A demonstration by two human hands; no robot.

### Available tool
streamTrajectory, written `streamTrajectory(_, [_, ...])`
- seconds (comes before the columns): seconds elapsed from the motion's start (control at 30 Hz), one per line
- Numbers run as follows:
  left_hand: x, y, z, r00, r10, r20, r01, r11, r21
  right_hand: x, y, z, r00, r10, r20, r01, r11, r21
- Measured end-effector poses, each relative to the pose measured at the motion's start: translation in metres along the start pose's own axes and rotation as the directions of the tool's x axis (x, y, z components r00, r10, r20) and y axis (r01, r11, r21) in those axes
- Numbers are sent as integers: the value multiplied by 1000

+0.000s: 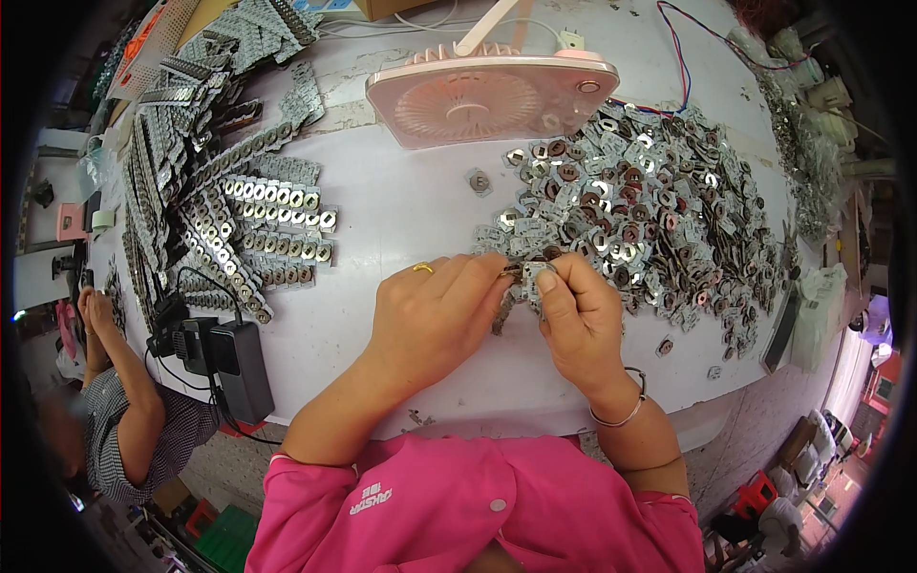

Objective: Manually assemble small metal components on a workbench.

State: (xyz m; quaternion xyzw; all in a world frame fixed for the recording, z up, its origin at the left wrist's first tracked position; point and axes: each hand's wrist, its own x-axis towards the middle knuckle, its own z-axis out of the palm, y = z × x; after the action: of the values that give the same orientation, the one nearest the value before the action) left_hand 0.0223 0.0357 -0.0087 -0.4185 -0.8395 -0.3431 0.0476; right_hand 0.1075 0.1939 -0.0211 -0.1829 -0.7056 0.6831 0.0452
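My left hand [420, 310] is closed, its thumb and fingertips pressed on a short stack of small metal pieces [501, 313] whose lower end pokes out below the fingers. Close beside it, my right hand [585, 329] pinches a small silver metal plate [531, 283] between thumb and bent forefinger. The two hands nearly meet over the white table, and the fingers partly hide where the pieces touch. Just beyond the right hand spreads a large heap of loose silver plates with brown round centres [630, 205].
Rows of joined metal pieces [277, 196] lie stacked at the left. A pink fan [468, 100] stands at the far middle. Near the left front edge sits a black power bank [244, 372] with cables. Another person [134, 420] works at far left. Plastic bags [820, 315] lie at right.
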Motion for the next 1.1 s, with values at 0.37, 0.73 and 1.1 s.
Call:
streamTrajectory(0.37, [1,-1,-4,990,-51,130,67,990,-122,14,-6,-16,970,-223,-93,178,921,-347])
streamTrajectory(0.73, [0,-22,-31,802,-361,475,597,480,-643,12,-13,-27,940,-151,305,222,952,-213])
streamTrajectory(1.1, [-4,-30,-32,841,-227,491,520,591,-617,10,-10,-27,897,-9,442,56,994,-95])
